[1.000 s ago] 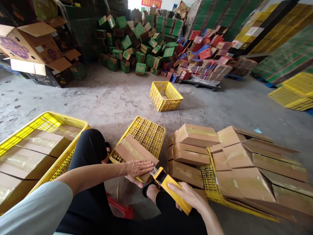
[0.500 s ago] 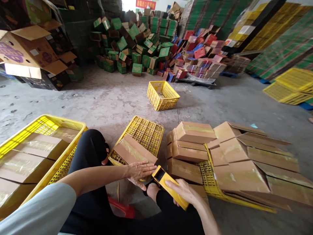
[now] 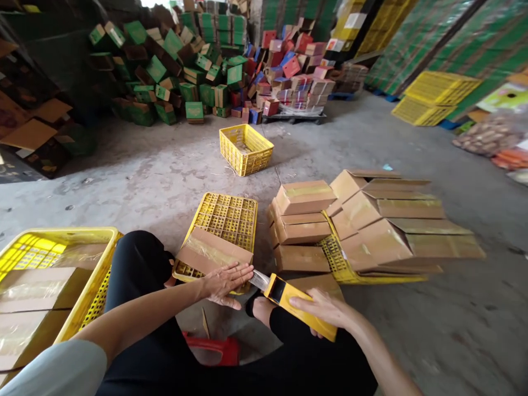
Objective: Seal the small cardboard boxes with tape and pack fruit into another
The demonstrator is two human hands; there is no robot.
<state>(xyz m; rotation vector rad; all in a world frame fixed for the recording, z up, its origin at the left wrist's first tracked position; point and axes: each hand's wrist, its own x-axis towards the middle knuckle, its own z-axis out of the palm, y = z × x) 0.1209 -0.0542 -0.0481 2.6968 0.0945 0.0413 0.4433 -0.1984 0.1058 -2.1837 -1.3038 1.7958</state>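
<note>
The cardboard carton [image 3: 216, 250] lies slantwise across the near part of an upturned yellow crate [image 3: 229, 214], with glossy tape running along its upper face. My left hand [image 3: 226, 282] rests flat on its near side, towards the right end, fingers stretched out almost side by side and the thumb splayed away; it presses rather than grips. My right hand [image 3: 322, 311] is wrapped round a yellow tool [image 3: 304, 308] that I take for a tape dispenser, thumb along its body, and a shiny strip [image 3: 259, 280] reaches from its nose to just beside my left fingertips. Whether that strip meets the carton I cannot tell, because my fingers hide the spot.

I can't see inside the carton, so its weight is a guess; the thin board alone would be light. I expect it to be stiff along the edges and corners, with the broad face giving a little under a heavy palm and the corners crushing if knocked. The taped band is probably slick, the bare board less so. The surest hold, I think, is on the untaped sides near the corners, one palm at each end, away from the strip.
</note>
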